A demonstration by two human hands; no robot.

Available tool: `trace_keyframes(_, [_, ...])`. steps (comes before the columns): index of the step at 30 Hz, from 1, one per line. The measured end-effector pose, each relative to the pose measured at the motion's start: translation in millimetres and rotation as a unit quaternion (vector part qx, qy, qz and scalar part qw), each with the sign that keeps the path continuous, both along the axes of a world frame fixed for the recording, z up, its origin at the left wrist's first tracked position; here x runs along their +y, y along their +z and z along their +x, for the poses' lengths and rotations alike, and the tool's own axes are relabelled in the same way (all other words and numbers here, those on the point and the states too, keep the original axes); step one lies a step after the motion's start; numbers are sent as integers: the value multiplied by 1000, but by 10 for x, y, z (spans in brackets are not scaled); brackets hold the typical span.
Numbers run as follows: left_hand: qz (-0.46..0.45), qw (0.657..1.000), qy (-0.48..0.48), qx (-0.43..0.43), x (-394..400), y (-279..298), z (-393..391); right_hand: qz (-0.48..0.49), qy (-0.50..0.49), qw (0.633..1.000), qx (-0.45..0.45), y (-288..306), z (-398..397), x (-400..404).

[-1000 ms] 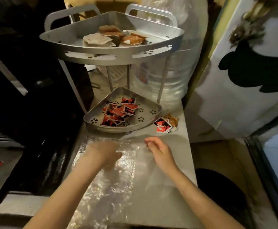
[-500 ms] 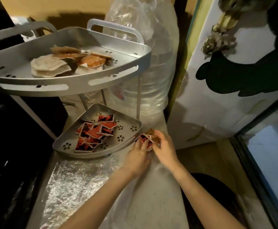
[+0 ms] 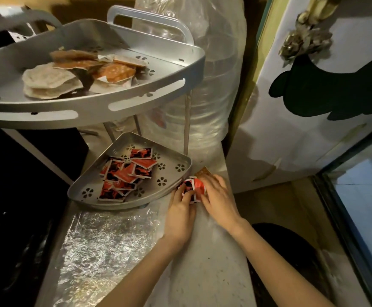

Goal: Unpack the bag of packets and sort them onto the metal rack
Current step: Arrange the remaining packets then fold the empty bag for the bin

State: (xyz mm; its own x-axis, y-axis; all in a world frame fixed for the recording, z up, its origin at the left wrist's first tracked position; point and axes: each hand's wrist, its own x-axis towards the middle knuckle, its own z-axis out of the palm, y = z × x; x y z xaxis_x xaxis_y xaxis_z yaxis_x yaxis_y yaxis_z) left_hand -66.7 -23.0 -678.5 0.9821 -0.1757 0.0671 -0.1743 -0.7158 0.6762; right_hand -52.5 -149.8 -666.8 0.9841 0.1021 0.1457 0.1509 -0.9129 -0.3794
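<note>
A two-tier metal rack stands on the counter. Its lower tray (image 3: 171, 180) holds several red-and-black packets (image 3: 125, 173). Its upper tray (image 3: 92, 107) carries several beige and orange sachets (image 3: 76, 74). Just right of the lower tray lies a small pile of red-and-black packets (image 3: 190, 187) with an orange sachet (image 3: 205, 172) behind it. My left hand (image 3: 180, 209) and my right hand (image 3: 218, 196) are both cupped around this pile, fingers touching the packets. A clear plastic bag (image 3: 202, 251) lies flat under my wrists.
A large plastic-wrapped water bottle (image 3: 202, 85) stands behind the rack. Crinkled foil (image 3: 96, 251) covers the counter's left part. A white door (image 3: 313, 129) is at right, a dark appliance (image 3: 14, 196) at left, and the counter's right edge drops to the floor.
Both hands left the flat bag in the counter's middle and reached forward to the packet pile by the lower tray, then closed in around it. The camera view shifted right and closer.
</note>
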Motion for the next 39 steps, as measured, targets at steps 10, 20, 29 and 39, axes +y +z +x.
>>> trace_keyframes(10, [-71, 994, 80, 29, 21, 124, 27, 93, -70, 993, -7, 32, -75, 81])
trace_keyframes(20, [-134, 987, 84, 37, 222, 380, -17, 289, -33, 946, 145, 368, -97, 80])
trace_keyframes(29, [-136, 983, 121, 4, 783, 825, 406, 369, -63, 923, 82, 602, 440, 468])
trace_keyframes(39, [17, 990, 141, -2, 1039, 633, 542, 148, -16, 981, 124, 394, 731, 812])
